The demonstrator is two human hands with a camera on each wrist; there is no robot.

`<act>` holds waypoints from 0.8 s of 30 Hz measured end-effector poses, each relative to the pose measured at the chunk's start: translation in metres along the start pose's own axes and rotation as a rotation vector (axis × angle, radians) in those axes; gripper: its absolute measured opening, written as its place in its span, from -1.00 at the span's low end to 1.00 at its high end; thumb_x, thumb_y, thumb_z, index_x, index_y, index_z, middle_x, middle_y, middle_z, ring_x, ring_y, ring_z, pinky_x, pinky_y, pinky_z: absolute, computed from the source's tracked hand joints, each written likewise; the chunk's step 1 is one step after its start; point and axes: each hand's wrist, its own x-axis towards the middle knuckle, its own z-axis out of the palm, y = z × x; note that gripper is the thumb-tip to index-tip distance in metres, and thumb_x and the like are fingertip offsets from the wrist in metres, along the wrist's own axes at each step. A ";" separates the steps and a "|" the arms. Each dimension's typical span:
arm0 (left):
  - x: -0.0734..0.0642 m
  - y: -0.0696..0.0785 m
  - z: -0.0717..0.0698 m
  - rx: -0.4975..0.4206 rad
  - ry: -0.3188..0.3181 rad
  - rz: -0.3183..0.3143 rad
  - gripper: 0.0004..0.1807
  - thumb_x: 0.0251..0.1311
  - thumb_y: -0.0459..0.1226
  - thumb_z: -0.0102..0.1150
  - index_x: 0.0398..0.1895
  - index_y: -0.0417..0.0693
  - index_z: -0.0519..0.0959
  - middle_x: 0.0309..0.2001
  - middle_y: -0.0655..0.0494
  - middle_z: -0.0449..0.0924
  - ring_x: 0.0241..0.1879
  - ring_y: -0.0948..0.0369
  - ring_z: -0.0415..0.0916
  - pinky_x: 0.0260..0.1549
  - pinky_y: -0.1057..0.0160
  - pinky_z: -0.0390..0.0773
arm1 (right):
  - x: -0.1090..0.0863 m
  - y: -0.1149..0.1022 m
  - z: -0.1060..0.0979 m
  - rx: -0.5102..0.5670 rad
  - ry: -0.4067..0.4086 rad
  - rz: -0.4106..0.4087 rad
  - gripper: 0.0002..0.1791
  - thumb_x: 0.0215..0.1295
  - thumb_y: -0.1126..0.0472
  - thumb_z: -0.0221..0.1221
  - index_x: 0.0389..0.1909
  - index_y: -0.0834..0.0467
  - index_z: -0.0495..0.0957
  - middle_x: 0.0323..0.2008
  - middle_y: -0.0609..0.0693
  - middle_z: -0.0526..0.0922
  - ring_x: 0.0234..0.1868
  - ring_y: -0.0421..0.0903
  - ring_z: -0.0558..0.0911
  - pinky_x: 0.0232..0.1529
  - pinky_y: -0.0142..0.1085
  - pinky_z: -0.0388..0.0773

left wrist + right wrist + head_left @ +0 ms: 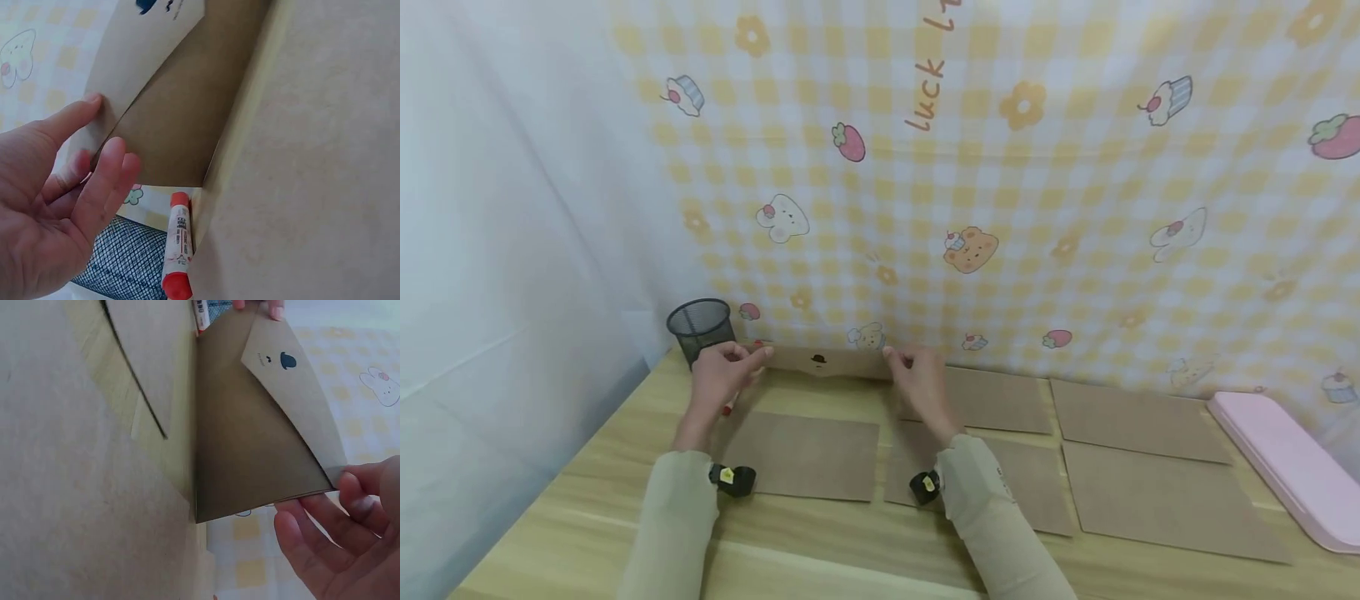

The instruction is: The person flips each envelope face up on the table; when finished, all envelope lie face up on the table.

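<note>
A brown kraft-paper envelope (244,444) stands on its long edge at the back of the table, its pointed flap (300,400) printed with a small hat and moustache. My left hand (721,379) pinches one upper corner between thumb and fingers, as the left wrist view shows. At the opposite corner, my right hand (922,387) also pinches the envelope, thumb on the flap and fingers behind. Beside the left hand lies a white tube with red ends (178,244), probably a marker. The head view shows the envelope nearly edge-on.
Several flat brown paper pieces, perhaps envelopes, lie in rows, one in front of the left hand (808,454) and others rightward (1150,417). A black mesh pen cup (700,321) stands at the back left. A long pink case (1285,467) lies at the right. Behind hangs a checked curtain (1000,183).
</note>
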 end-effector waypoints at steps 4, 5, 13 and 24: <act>0.000 0.002 0.007 0.065 0.060 0.079 -0.55 0.11 0.00 0.25 -0.41 -0.30 0.56 -0.29 -0.15 0.63 -0.39 0.00 0.62 -0.45 0.26 0.54 | 0.001 0.001 -0.001 -0.008 -0.010 0.009 -0.53 0.34 0.15 0.09 -0.81 0.14 0.40 -0.78 -0.06 0.39 -0.71 -0.14 0.35 -0.63 -0.33 0.31; 0.000 0.003 0.008 0.094 0.075 0.102 -0.57 0.14 -0.02 0.22 -0.38 -0.29 0.57 -0.27 -0.14 0.62 -0.38 0.03 0.61 -0.42 0.26 0.52 | 0.001 0.001 -0.001 -0.014 -0.014 0.012 -0.53 0.35 0.15 0.07 -0.80 0.17 0.41 -0.78 -0.04 0.38 -0.71 -0.13 0.34 -0.64 -0.34 0.30; 0.003 0.016 0.013 0.192 0.142 0.272 -0.72 0.23 -0.18 0.13 -0.11 -0.18 0.54 -0.01 -0.13 0.56 -0.03 -0.08 0.48 -0.21 0.01 0.41 | 0.006 -0.003 -0.007 0.022 0.028 -0.068 -0.81 0.34 0.29 0.07 -0.25 0.33 0.61 -0.27 0.13 0.64 -0.21 0.01 0.63 -0.17 -0.20 0.55; 0.006 0.016 0.015 0.358 -0.086 0.410 -0.44 0.00 -0.44 0.22 0.02 -0.28 0.16 0.05 -0.25 0.15 -0.07 -0.13 0.28 -0.15 -0.16 0.33 | 0.002 -0.007 -0.010 -0.061 -0.058 -0.110 -0.62 0.11 0.55 0.01 0.00 0.34 0.41 -0.01 0.19 0.42 -0.25 -0.01 0.44 -0.30 -0.29 0.48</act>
